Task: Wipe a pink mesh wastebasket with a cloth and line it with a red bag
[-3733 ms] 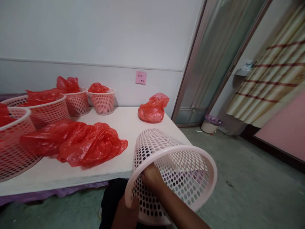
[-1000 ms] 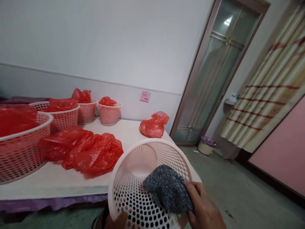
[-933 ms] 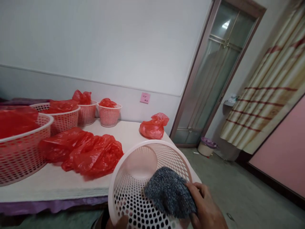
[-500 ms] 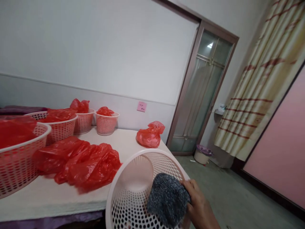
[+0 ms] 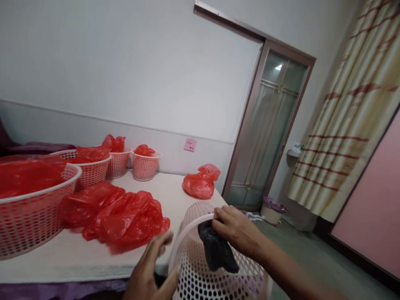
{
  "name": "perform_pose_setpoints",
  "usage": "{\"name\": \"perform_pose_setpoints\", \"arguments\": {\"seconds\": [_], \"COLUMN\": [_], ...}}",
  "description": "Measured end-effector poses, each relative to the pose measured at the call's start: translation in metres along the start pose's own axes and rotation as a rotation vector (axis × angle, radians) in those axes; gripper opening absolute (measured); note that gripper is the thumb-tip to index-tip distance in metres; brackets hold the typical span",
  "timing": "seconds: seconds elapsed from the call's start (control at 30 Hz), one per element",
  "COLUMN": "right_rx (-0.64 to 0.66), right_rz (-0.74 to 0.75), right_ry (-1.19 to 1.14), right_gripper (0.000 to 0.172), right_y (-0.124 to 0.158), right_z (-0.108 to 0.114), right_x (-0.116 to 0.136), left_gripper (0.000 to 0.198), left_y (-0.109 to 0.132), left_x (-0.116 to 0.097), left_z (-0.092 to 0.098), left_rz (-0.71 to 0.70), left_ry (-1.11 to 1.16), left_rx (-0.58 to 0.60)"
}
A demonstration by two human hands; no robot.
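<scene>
A white perforated plastic basket lies tilted in front of me at the table's edge, its mouth facing me. My right hand is closed over its upper rim and grips a dark grey cloth, which hangs down into the basket's mouth. To the left of the rim is my left hand, fingers spread and curved, the thumb close to or touching the rim. Left of that hand, a crumpled red plastic bag lies on the white-covered table.
Several baskets with red bags stand on the left, including a large one and a small one. Another red bag sits near the far table corner. On the floor to the right is a lined bin, by a sliding door.
My right hand has moved up and left to the basket's rim with the cloth. The basket has turned and shifted right. My left hand has come into view on its left.
</scene>
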State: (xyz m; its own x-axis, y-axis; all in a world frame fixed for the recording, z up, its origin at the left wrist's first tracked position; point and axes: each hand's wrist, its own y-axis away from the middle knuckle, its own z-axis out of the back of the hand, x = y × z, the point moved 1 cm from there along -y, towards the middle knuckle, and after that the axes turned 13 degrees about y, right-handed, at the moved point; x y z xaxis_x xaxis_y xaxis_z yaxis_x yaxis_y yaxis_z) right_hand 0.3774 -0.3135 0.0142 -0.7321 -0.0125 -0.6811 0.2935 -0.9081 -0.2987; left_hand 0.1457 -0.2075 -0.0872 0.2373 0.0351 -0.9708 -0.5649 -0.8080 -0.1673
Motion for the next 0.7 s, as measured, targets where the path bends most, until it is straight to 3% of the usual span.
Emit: {"name": "perform_pose_setpoints", "arguments": {"seconds": [0.07, 0.17, 0.3, 0.43, 0.47, 0.57, 0.63, 0.7], "right_rx": [0.001, -0.050, -0.125, -0.348, -0.354, -0.143, 0.076, 0.198], "right_rz": [0.094, 0.164, 0.057, -0.220, -0.318, -0.715, -0.971, -1.133], "right_ry": [-0.003, -0.012, -0.061, -0.262, -0.363, -0.835, -1.204, -1.516], "right_gripper": [0.019, 0.020, 0.016, 0.015, 0.017, 0.022, 0.012, 0.002], "right_y": [-0.014, -0.034, -0.049, -0.032, -0.024, 0.000, 0.013, 0.019], "right_z": [-0.004, -0.008, -0.014, -0.029, -0.036, -0.069, -0.093, -0.110], "right_x": [0.004, 0.013, 0.021, 0.032, 0.037, 0.055, 0.067, 0.075], "left_gripper": [0.073, 0.078, 0.056, 0.040, 0.039, 0.041, 0.041, 0.044], "left_y": [-0.022, -0.049, -0.067, -0.058, -0.052, -0.035, -0.027, -0.021], "left_x": [-0.010, 0.000, 0.037, 0.068, 0.075, 0.097, 0.116, 0.138], "left_z": [-0.006, -0.017, -0.013, 0.002, 0.004, 0.002, -0.001, -0.003], "left_rz": [-0.140, -0.123, -0.069, 0.140, 0.207, 0.320, 0.327, 0.324], "left_ry": [-0.278, -0.373, -0.143, 0.189, 0.274, 0.430, 0.452, 0.480], "left_rx": [0.052, 0.160, 0.127, -0.069, -0.140, -0.279, -0.304, -0.315]}}
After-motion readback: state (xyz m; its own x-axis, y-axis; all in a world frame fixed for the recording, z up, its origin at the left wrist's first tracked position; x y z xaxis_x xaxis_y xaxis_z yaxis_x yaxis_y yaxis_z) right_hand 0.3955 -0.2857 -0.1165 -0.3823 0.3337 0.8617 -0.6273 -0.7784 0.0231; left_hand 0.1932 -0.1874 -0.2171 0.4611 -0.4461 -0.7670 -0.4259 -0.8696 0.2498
